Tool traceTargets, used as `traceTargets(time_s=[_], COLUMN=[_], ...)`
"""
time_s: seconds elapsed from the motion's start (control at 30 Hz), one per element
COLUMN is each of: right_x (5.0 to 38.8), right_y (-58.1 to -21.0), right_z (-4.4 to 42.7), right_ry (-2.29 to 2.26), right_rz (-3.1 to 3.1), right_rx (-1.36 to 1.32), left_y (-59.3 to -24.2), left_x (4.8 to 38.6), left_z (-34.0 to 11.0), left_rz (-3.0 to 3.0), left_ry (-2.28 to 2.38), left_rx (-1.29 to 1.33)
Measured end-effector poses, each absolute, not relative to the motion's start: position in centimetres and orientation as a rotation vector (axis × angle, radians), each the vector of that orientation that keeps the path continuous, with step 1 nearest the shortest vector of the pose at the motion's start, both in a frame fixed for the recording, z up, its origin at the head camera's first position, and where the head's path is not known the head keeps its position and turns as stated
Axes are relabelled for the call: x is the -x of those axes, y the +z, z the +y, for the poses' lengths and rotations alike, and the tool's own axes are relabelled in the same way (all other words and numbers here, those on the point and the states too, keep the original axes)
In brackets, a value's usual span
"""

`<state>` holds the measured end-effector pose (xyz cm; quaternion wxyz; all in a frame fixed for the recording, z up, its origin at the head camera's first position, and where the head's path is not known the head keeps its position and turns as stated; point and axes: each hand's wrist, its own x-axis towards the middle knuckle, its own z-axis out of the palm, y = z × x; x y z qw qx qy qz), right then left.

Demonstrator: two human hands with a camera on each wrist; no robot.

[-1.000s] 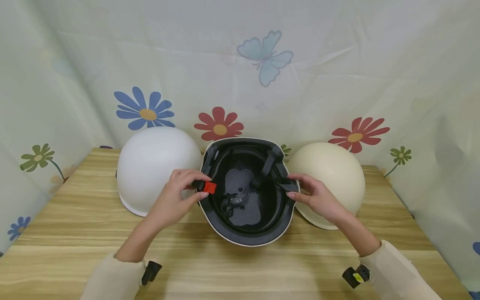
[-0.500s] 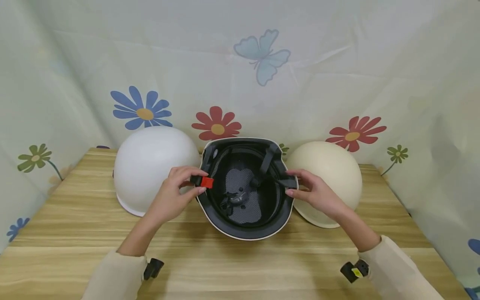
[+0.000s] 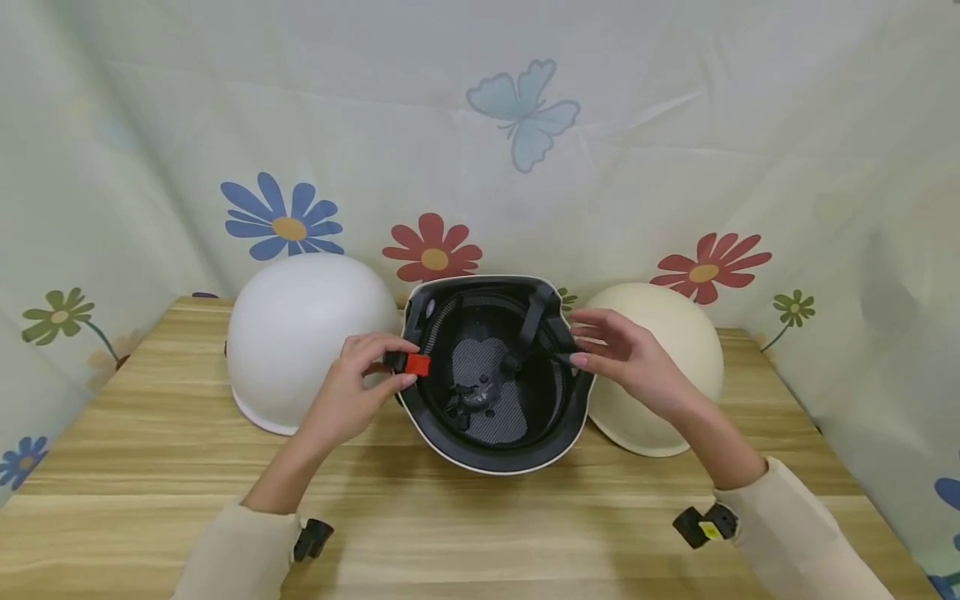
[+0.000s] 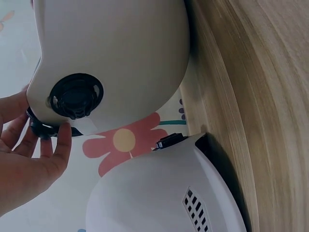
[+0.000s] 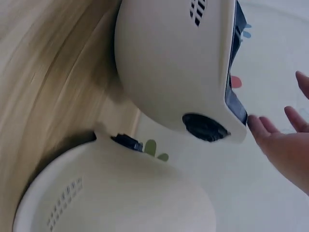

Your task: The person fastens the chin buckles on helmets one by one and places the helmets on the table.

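An upturned helmet (image 3: 491, 458) sits mid-table, its black padded inside facing up, with straps and a dial fitting in it. My left hand (image 3: 348, 392) pinches a red-and-black buckle (image 3: 417, 364) between thumb and fingers at the helmet's left rim. On the opposite side my right hand (image 3: 637, 362) has its fingers spread and raised, with the thumb tip at the right rim near a black strap (image 3: 534, 321). The right wrist view shows that thumb by the rim's dark edge and the other fingers apart from it. A round black disc (image 4: 76, 95) marks the outer shell in the left wrist view.
A white helmet (image 3: 311, 333) stands dome-up on the left, close behind my left hand. On the right, a cream helmet (image 3: 667, 358) also rests dome-up, behind my right hand. The wooden table (image 3: 480, 533) meets a flowered cloth backdrop (image 3: 675, 125).
My right hand's fingers have opened and lifted off the right rim and strap. The left hand keeps hold of the buckle, nearly still. The helmet's front rim sits slightly higher in view.
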<state>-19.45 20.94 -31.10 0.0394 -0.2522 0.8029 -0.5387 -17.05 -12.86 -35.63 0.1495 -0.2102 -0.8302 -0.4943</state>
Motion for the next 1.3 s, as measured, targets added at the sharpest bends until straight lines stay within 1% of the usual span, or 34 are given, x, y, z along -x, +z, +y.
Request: traceTargets(time_s=[0.17, 0.33, 0.53, 0.8, 1.1, 1.3], right_x=[19.3, 19.1, 19.3, 19.6, 20.4, 20.8], right_y=[-32.1, -33.2, -34.6, -35.6, -36.6, -37.0], right_z=[19.6, 18.8, 18.1, 17.4, 15.5, 15.1], right_ry=[-1.729, -1.715, -1.681, -1.64, -1.452, -1.413], right_rz=[2.264, 2.189, 2.193, 2.215, 2.323, 2.348], right_rx=[0.878, 0.917, 0.956, 0.918, 1.044, 1.056], left_y=[-35.9, -36.1, -36.1, -36.1, -36.0, -35.9], left_x=[17.0, 17.1, 17.0, 16.9, 16.6, 16.3], left_z=[-12.6, -12.4, -12.2, -12.2, -12.0, -11.9], left_rz=[-2.386, -2.395, -2.394, -2.389, -2.392, -2.376], left_ry=[-1.424, -1.425, -1.409, -1.393, -1.369, -1.333], left_rx=[0.604, 0.591, 0.6, 0.608, 0.604, 0.615])
